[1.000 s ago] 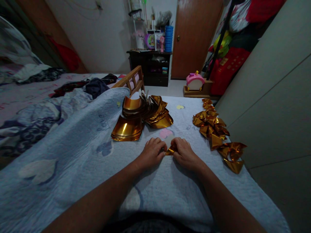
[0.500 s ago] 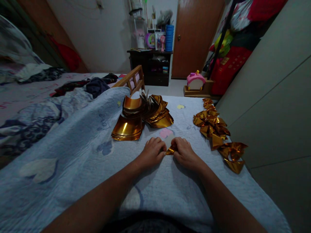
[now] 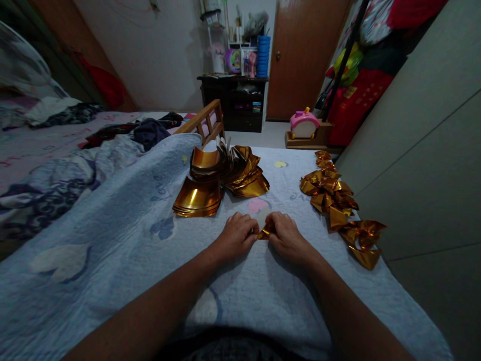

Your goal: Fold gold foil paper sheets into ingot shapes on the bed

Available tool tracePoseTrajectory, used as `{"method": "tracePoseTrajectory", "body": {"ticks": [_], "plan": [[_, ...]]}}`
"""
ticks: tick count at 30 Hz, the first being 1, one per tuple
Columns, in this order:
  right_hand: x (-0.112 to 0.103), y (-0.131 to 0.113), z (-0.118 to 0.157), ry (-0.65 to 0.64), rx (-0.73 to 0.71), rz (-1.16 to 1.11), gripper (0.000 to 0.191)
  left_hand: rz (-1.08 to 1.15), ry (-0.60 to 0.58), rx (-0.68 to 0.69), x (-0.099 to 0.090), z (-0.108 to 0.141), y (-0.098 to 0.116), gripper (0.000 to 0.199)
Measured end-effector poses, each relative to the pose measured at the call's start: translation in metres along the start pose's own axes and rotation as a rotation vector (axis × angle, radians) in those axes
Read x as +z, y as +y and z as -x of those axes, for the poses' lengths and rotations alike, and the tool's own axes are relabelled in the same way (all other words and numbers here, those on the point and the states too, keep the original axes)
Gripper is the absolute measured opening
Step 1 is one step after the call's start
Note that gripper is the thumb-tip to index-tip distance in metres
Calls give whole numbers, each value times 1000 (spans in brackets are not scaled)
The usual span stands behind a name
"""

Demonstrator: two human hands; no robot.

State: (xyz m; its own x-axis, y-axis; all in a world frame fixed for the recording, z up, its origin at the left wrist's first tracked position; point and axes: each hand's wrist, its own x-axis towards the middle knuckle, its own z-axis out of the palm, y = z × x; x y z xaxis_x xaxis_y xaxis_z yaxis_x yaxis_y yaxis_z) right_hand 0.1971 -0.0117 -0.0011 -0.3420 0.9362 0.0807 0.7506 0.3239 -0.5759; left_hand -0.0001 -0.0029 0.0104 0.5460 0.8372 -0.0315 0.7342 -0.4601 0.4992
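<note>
A small folded piece of gold foil paper (image 3: pixel 264 234) lies between my two hands, low over the quilt. My left hand (image 3: pixel 238 232) pinches its left end with thumb and forefinger. Curled around the right end is my right hand (image 3: pixel 284 233), whose fingers hide much of the piece. Beyond my hands, to the left, flat gold foil sheets (image 3: pixel 198 196) are stacked and fanned out, with another fan of sheets (image 3: pixel 248 183) beside them. On the right, folded gold foil pieces (image 3: pixel 330 193) form a heaped row along the bed's edge.
Under everything spreads a light blue quilt (image 3: pixel 150 281) with heart shapes. A wooden bed rail (image 3: pixel 205 120) rises behind the foil stacks. Rumpled clothes (image 3: pixel 150 134) lie at the left. A pale cabinet (image 3: pixel 424 165) borders the right side. Farther back are a dark stand (image 3: pixel 235 108) and a pink toy (image 3: pixel 303 124).
The camera view has shifted very slightly. Both hands keep their grip on the small gold piece in nearly the same place.
</note>
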Motion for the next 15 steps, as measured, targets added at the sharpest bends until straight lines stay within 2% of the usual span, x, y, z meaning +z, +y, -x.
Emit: {"method": "tracePoseTrajectory", "body": {"ticks": [15], "plan": [[1,1,-1,-13,17,-16,19,-63,51,-13,2,2,2,5]]}}
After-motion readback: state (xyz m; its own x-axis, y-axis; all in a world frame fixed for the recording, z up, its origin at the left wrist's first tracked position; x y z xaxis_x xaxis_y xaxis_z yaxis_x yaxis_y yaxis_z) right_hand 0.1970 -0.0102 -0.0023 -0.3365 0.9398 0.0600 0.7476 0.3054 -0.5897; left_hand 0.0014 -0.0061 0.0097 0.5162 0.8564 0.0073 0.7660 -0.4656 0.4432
